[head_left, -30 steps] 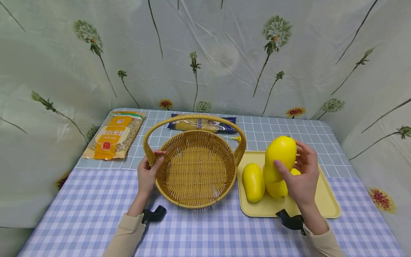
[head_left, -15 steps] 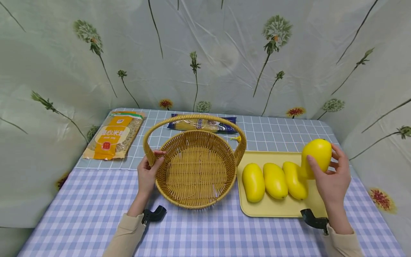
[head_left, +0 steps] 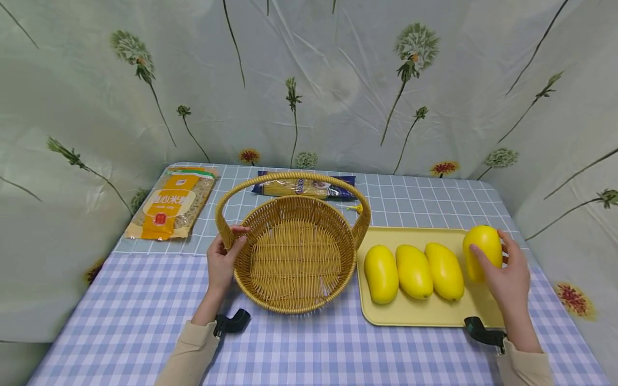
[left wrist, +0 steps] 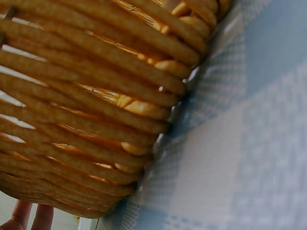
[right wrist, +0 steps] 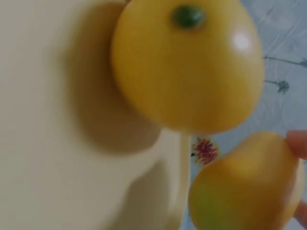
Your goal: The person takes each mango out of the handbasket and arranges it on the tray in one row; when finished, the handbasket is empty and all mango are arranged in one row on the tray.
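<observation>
My right hand holds a yellow mango between thumb and fingers over the right end of the yellow tray. In the right wrist view the held mango shows at lower right, with its shadow on the tray. Three more mangoes lie in a row on the tray: a left one, a middle one and a right one. My left hand grips the left side of a wicker basket at the foot of its handle. Nothing lies in the basket.
Behind the basket lies a pack of spaghetti, with a small yellow item near it. A bag of grain-like food lies at back left. A flower-print curtain stands behind the checked tablecloth.
My right hand has carried its mango from above the middle of the tray to the right end, and lowered it. My left hand and the basket have stayed put.
</observation>
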{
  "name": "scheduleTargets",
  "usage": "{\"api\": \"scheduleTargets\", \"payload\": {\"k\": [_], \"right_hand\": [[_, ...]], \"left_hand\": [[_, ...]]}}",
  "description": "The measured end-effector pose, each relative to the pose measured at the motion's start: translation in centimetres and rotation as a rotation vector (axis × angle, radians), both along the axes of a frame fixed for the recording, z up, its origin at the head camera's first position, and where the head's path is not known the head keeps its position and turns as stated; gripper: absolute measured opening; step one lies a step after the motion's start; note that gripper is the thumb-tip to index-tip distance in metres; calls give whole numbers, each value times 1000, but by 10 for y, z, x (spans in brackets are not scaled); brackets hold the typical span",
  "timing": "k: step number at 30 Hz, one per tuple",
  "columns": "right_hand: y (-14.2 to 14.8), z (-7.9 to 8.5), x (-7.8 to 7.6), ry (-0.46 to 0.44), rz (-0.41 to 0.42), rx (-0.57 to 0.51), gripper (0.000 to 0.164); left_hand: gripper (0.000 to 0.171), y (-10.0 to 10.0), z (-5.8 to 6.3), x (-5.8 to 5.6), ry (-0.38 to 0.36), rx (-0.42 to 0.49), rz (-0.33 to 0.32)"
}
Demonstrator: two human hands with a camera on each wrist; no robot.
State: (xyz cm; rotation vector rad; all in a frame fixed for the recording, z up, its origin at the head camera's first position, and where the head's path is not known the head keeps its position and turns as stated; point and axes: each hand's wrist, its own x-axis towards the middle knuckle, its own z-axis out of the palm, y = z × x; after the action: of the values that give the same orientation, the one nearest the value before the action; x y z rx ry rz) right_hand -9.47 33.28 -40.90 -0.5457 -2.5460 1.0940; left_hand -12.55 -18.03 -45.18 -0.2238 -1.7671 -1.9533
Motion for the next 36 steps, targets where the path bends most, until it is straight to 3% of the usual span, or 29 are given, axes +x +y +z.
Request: {"api": "scheduleTargets", "payload": {"k": [12, 20, 36], "right_hand": [[16, -14, 1, -157, 157, 54, 72], [17, -13, 2, -235, 186, 77, 76], [23, -11, 2, -348, 212, 89, 80]], "left_hand": [[21, 1, 2, 1, -6, -2, 2], [19, 1, 2, 1, 41, 8, -11], [20, 0, 1, 0, 27, -20, -7]]}}
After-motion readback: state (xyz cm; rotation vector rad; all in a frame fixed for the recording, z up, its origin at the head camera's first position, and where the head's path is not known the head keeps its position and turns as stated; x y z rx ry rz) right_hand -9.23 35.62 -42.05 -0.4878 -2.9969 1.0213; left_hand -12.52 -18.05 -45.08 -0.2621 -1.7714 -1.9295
